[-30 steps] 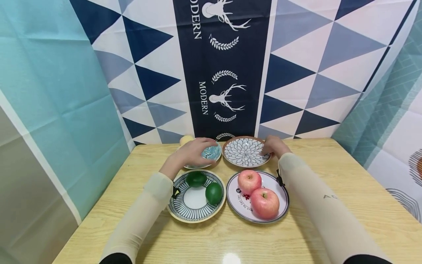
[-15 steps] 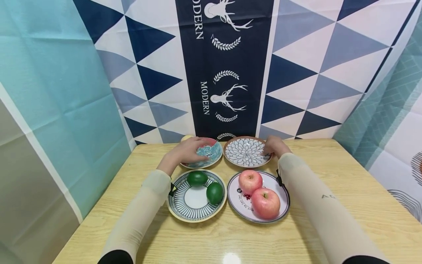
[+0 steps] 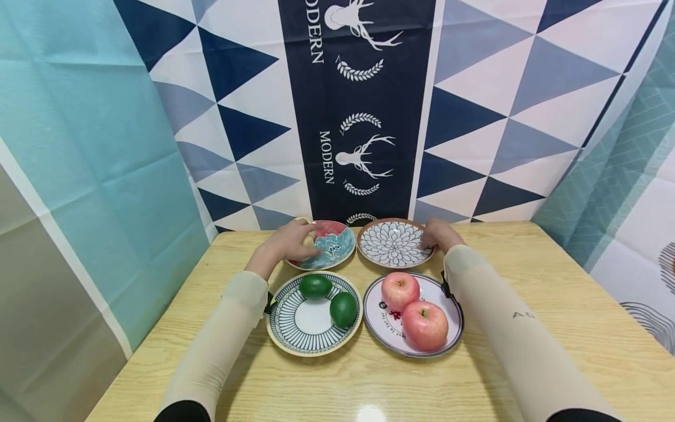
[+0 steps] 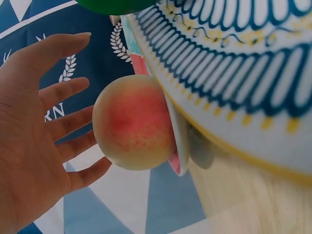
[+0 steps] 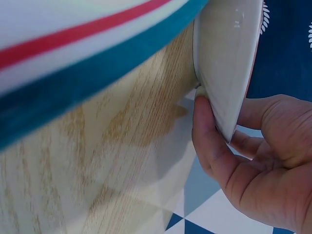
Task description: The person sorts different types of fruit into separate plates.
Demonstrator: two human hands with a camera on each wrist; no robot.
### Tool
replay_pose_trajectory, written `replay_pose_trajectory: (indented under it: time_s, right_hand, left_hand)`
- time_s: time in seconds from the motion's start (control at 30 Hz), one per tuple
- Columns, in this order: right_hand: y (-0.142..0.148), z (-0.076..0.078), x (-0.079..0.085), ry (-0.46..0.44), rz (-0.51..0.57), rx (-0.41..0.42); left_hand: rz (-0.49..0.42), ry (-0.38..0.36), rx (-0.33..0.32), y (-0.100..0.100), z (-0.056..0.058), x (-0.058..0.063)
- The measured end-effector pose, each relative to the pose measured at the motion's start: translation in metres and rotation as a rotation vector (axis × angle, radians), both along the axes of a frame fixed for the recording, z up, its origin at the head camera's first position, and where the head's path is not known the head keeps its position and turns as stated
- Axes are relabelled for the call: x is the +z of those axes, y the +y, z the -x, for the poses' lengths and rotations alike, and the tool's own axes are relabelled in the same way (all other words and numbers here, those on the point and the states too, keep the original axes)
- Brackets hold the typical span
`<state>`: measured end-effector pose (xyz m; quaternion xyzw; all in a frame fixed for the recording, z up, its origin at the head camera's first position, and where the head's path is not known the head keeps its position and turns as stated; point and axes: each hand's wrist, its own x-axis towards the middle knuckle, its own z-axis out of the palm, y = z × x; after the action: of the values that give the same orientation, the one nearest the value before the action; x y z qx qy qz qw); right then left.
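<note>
My left hand (image 3: 287, 241) hovers over the left side of a teal and red flowered plate (image 3: 337, 252), fingers spread, thumb apart. In the left wrist view a yellow peach with a red blush (image 4: 134, 122) sits on that plate, fingertips right beside it. From the head view the hand hides most of the peach. At the back right, my right hand (image 3: 440, 233) grips the rim of a brown-edged plate with a white petal pattern (image 3: 392, 246). The right wrist view shows that plate's pale underside (image 5: 222, 63), with fingers on both sides of the rim.
In front stands a blue-striped plate (image 3: 311, 344) bearing two smooth dark green oval fruits (image 3: 343, 309). Beside it, a white dark-rimmed plate (image 3: 375, 328) carries two red apples (image 3: 424, 325). A patterned cloth (image 3: 364, 105) hangs behind the wooden table (image 3: 316, 387).
My left hand has moved left across the teal and red plate toward the peach, uncovering more of the plate. My right hand stays at the petal-patterned plate's rim.
</note>
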<state>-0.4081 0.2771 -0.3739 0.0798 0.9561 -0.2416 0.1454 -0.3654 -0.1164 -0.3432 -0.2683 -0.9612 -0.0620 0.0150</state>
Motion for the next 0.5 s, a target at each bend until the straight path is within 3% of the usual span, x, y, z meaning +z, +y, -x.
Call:
replay_pose_trajectory:
  time_s: [0.5]
  right_hand:
    - [0.007, 0.012, -0.009, -0.024, 0.014, 0.011]
  left_hand:
    - [0.025, -0.012, 0.083, -0.002, 0.002, -0.007]
